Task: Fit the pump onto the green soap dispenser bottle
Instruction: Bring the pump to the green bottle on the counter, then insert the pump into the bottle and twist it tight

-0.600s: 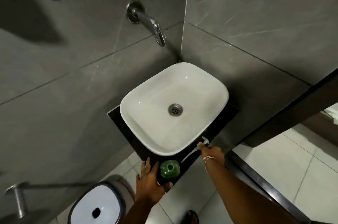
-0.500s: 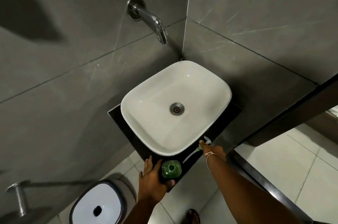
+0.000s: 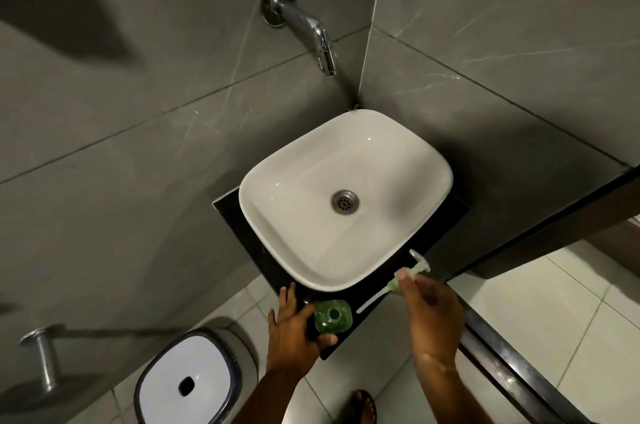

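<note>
I note my right hand [image 3: 431, 309] pinching the pump [image 3: 412, 273] at its collar, tube slanting down-left, tip just beside the green bottle [image 3: 333, 316]. My left hand [image 3: 294, 326] clasps that bottle at the black counter [image 3: 242, 233] corner, mouth open. Sink [image 3: 277, 250] behind; clear room above.

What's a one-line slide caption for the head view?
Left hand steadies the open green bottle on the dark counter while the right hand holds the pump beside the white basin.
</note>
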Available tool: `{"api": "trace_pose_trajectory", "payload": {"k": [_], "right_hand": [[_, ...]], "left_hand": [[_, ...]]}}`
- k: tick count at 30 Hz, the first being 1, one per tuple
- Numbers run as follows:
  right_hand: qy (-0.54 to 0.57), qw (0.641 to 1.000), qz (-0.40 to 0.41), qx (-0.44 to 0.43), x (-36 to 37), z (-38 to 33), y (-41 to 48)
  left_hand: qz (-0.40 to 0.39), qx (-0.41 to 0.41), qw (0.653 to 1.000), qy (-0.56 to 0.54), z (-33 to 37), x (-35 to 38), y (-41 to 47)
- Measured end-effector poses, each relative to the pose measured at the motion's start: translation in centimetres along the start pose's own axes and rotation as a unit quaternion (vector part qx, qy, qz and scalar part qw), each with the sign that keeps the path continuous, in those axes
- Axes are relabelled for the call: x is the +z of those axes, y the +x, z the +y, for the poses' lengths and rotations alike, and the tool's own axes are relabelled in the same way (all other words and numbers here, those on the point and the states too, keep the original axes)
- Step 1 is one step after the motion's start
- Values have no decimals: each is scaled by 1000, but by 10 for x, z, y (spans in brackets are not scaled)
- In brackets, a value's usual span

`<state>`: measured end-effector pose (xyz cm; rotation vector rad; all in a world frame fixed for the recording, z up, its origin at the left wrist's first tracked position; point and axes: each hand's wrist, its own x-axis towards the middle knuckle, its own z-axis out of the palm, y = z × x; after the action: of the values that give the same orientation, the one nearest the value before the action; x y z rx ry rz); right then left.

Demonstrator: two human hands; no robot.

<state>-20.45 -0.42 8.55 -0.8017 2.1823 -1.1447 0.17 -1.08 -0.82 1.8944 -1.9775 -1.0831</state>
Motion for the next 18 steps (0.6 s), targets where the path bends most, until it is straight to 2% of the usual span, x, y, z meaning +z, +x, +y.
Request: {"api": "trace_pose_trajectory", "payload": {"k": [4, 7, 13, 18], "right_hand": [[-6, 981, 37, -191, 6, -16, -46], [12, 964, 54, -261, 23, -8, -58], [-26, 955, 11, -295, 42, 31, -56], [-87, 959, -52, -264, 57, 54, -54]], "left_hand": [[15, 9, 1000, 17, -1, 1, -2], [16, 9, 1000, 26, -2, 3, -1], [22, 10, 999, 32, -6, 6, 2], [26, 13, 998, 52, -9, 9, 3]]}}
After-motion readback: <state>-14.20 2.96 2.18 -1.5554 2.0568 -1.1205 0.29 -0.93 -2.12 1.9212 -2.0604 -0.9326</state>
